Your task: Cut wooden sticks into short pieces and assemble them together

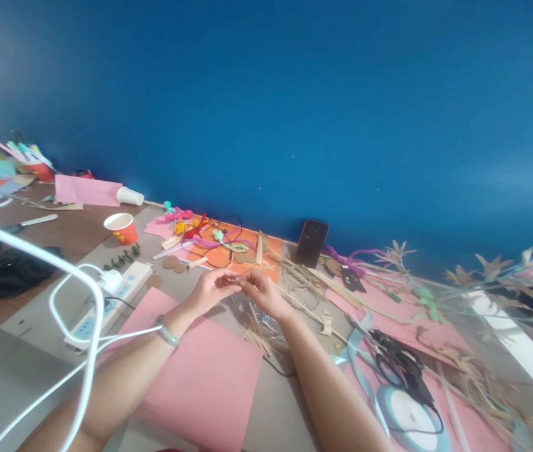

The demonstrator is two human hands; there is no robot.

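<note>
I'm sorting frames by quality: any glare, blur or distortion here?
Head view throughout: pale sheen on the wall at right; dried leaves at lower right look smeared; edges seem stretched; detail where left hand meets right hand is too soft to read.

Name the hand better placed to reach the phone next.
Right, most likely. The right hand is nearer the phone, which stands beyond it and to its right; the left hand is farther off. Both hands meet now, and anything pinched between them is too small to make out.
</note>
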